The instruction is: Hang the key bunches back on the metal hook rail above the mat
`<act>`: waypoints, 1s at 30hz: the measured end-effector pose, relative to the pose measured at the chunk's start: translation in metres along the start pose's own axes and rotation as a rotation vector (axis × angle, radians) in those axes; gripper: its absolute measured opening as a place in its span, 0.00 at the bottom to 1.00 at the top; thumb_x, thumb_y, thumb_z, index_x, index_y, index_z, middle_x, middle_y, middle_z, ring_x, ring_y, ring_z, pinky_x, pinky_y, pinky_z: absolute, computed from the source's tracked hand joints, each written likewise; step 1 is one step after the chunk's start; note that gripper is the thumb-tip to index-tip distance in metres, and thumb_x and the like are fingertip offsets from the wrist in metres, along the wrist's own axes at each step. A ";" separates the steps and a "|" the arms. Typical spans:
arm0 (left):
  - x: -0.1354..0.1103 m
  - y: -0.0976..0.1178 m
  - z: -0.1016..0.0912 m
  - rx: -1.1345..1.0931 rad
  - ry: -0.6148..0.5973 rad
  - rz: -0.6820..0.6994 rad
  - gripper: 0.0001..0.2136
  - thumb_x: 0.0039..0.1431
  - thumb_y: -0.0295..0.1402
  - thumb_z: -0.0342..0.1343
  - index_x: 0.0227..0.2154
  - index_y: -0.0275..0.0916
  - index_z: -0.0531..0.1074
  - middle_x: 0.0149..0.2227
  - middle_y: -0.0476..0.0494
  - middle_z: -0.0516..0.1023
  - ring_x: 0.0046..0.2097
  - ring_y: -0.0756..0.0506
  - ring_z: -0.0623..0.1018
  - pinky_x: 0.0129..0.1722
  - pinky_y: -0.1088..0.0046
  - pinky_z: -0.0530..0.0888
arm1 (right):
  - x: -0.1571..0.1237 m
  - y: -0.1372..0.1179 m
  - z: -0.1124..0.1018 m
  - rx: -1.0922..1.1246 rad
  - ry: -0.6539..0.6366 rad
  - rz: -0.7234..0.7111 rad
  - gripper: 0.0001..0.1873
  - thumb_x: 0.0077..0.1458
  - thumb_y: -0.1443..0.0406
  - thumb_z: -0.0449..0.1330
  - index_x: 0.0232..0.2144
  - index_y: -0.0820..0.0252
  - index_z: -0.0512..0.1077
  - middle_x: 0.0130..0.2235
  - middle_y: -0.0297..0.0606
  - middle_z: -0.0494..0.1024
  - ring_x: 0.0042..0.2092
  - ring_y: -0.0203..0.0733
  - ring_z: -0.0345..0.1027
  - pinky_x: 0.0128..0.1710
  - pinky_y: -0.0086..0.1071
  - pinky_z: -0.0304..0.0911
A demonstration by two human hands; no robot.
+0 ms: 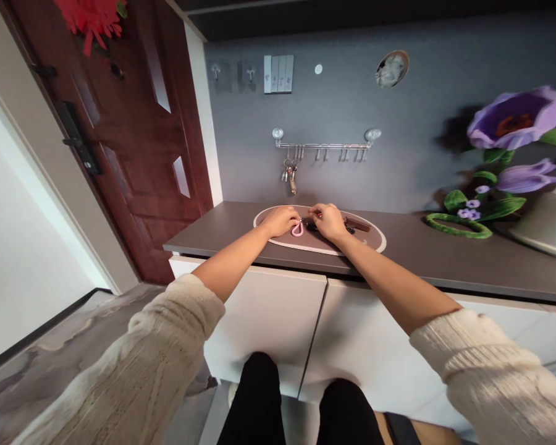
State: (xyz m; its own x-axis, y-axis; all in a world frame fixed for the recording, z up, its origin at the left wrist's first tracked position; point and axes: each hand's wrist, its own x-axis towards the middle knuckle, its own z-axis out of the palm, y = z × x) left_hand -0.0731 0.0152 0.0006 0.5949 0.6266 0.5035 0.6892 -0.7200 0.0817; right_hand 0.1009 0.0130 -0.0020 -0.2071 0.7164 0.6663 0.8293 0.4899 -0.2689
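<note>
My left hand is closed in a pinch at the metal top of a pink loop key strap, whose loop hangs down over the mat. Close by on the right, my right hand is also closed, its fingertips around something small with a bit of red showing; most of it is hidden. Both hands are just above an oval brown mat with a pale rim. Dark keys or fobs lie partly under my right hand. A brown strap-like piece lies to its right.
Behind the mat, a clear hook rail on the grey wall carries a bunch of keys. Purple fabric flowers and a pale lampshade-like object stand at right. A dark red door is at left. White cabinet doors are below the counter.
</note>
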 end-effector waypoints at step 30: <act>0.004 -0.006 0.004 0.049 0.300 -0.231 0.10 0.58 0.27 0.41 0.29 0.38 0.67 0.35 0.43 0.69 0.40 0.46 0.68 0.41 0.69 0.64 | -0.001 -0.004 -0.002 -0.003 -0.005 0.036 0.10 0.49 0.71 0.52 0.31 0.60 0.73 0.34 0.39 0.76 0.40 0.43 0.63 0.42 0.34 0.57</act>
State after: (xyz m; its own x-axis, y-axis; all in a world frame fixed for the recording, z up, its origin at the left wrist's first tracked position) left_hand -0.0732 0.0226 -0.0011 0.2793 0.6502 0.7066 0.8142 -0.5505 0.1847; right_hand 0.0993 0.0093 0.0000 -0.1793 0.7362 0.6526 0.8381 0.4617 -0.2906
